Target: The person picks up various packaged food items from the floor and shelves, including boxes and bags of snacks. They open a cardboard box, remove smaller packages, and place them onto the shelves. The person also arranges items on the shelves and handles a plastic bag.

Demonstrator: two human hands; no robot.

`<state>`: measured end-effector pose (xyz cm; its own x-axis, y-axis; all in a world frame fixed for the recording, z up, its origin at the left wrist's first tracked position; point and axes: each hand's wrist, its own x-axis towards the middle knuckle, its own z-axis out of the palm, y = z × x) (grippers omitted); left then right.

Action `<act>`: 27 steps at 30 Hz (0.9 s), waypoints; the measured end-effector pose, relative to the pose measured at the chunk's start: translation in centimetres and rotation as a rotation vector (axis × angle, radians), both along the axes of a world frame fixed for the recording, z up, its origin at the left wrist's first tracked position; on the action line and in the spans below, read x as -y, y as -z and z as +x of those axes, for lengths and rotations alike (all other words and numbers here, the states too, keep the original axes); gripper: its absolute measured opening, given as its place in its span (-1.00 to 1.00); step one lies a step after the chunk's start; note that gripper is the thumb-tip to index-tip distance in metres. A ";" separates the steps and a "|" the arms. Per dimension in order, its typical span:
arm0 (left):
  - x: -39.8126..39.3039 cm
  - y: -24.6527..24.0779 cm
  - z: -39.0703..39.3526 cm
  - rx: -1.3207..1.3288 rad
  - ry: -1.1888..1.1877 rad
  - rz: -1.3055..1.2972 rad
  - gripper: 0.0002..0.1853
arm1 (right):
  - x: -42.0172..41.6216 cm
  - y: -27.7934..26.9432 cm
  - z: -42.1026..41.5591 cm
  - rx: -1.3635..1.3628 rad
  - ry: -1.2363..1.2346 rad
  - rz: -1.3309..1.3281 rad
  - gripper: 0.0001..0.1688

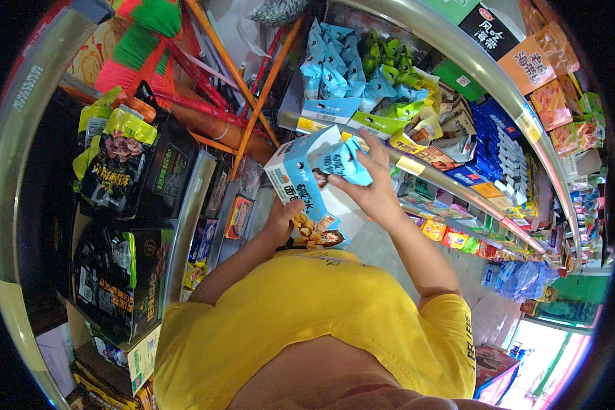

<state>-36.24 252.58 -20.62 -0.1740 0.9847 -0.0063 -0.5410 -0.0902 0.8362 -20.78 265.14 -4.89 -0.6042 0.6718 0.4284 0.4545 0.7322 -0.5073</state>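
Note:
My left hand point(282, 218) grips the lower left side of a blue and white cardboard display box point(300, 177), held tilted before my chest with its white inside partly showing. Between the fingers and thumb of my right hand point(371, 179) is a small light blue snack packet point(346, 161), at the box's open side. Similar light blue packets point(333, 66) stand in a blue carton on the shelf ahead, with green packets point(387, 54) beside them. My left fingers are mostly hidden behind the box.
A metal shelf rail point(435, 174) curves along the right below cartons of snacks. At the left, shelves hold black snack pouches point(115, 164) and black boxes point(151, 287). Orange poles point(271, 87) and green and red broom heads point(138, 56) lean in the far corner.

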 end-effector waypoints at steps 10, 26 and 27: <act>0.1 0.5 -0.1 0.527 0.037 -0.185 -0.56 | -11.6 -3.7 3.1 -1.104 0.171 -0.297 -0.71; 2.0 0.2 -0.9 0.616 -0.051 -0.222 -0.53 | -29.5 -2.5 0.5 0.353 0.409 0.388 -0.35; 2.1 0.2 -0.9 0.621 -0.062 -0.224 -0.53 | -30.1 -2.7 0.6 0.346 0.362 0.559 -0.34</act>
